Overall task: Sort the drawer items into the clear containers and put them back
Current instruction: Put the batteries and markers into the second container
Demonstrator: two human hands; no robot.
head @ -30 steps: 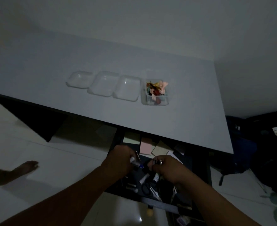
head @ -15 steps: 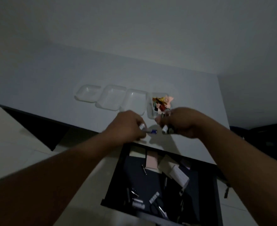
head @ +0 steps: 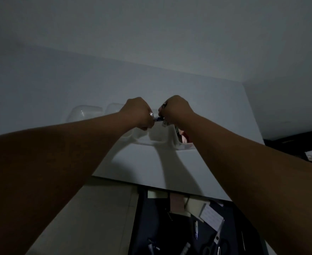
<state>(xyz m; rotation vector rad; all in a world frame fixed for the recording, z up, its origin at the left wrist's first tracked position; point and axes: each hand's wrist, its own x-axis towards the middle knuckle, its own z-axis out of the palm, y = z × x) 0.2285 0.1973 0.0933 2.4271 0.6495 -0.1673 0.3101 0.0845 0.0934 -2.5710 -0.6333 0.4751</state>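
Left hand [head: 135,112] (right hand [head: 177,111]) fisted.

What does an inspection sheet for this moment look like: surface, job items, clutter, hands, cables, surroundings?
Surface: white desk top, dimly lit.
Job's things: row of clear containers on the desk, partly hidden by the arms; open drawer below holds scissors, paper pads and small items.
Clutter: nothing seen beyond the drawer contents.
Hands: left hand and right hand are closed on small items above the containers.
Cables: nothing seen.
Surroundings: pale floor, dark area at the right.
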